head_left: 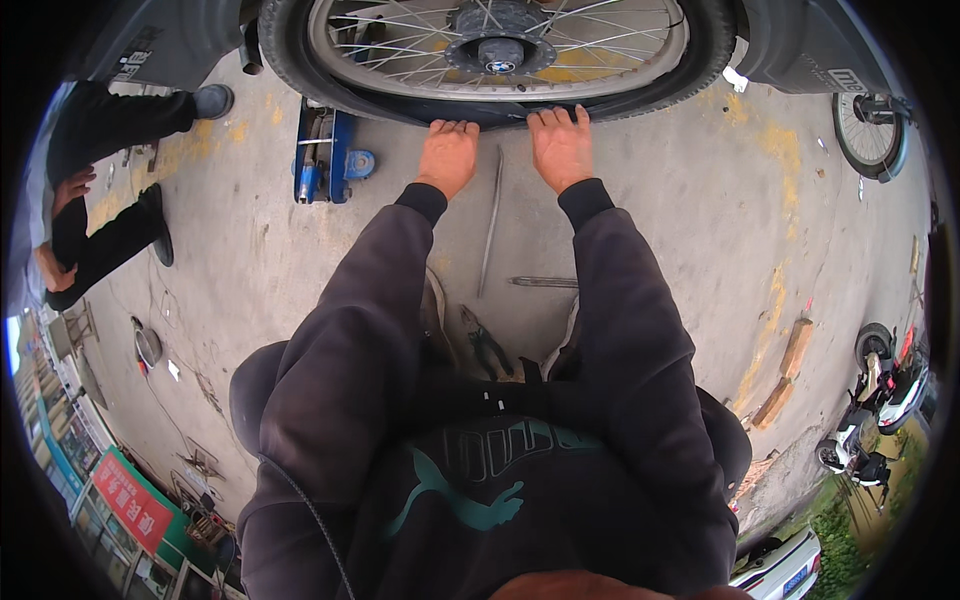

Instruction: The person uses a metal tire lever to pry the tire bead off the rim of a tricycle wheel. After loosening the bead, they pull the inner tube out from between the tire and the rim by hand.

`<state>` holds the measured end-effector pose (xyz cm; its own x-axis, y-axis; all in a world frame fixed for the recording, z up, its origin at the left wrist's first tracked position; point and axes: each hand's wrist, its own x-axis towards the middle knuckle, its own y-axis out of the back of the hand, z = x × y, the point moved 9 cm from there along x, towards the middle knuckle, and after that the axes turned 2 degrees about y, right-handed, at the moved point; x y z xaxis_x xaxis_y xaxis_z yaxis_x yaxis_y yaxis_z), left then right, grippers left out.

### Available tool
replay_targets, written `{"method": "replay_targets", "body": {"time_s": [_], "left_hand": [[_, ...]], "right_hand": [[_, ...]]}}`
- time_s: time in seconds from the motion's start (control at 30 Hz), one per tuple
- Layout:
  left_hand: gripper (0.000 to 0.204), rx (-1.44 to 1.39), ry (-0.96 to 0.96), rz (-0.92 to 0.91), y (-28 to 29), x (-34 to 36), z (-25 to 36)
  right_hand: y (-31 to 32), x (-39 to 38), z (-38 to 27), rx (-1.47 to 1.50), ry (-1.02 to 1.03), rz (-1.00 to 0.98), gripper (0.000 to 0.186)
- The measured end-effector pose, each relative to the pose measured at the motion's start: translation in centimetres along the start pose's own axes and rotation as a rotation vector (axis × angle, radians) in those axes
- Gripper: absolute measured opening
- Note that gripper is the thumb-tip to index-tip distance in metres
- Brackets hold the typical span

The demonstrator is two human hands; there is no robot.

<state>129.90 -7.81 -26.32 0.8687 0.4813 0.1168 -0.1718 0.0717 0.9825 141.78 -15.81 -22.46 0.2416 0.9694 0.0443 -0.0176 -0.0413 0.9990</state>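
Observation:
My left hand (447,155) and my right hand (562,148) both curl their fingers on the lower edge of a black tire (680,85) on a spoked wheel (600,45), a short distance apart. A dark strip of rubber shows between tire and rim there, too unclear to name. Below my hands, a long metal bar (492,215) lies lengthwise on the concrete and a second bar (540,282) lies crosswise. Pliers with dark handles (490,350) lie between my feet.
A blue floor jack (310,160) stands left of my hands. Another person's dark-clad legs and hands (120,115) are at far left. Wooden pieces (785,375) lie at right, near parked scooters (865,430). Another spoked wheel (865,135) is at upper right.

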Motion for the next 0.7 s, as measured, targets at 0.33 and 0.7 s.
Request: {"method": "replay_targets", "body": {"time_s": [0.33, 0.7], "left_hand": [[0.021, -0.221, 0.16, -0.134, 1.8, 3.6, -0.3], [0.024, -0.227, 0.01, -0.248, -1.5, 7.5, 4.7]], "right_hand": [[-1.0, -4.5, -1.6, 0.003, -0.107, 0.059, 0.042], [-1.5, -5.7, -0.6, 0.169, -0.209, 0.006, 0.052]]}}
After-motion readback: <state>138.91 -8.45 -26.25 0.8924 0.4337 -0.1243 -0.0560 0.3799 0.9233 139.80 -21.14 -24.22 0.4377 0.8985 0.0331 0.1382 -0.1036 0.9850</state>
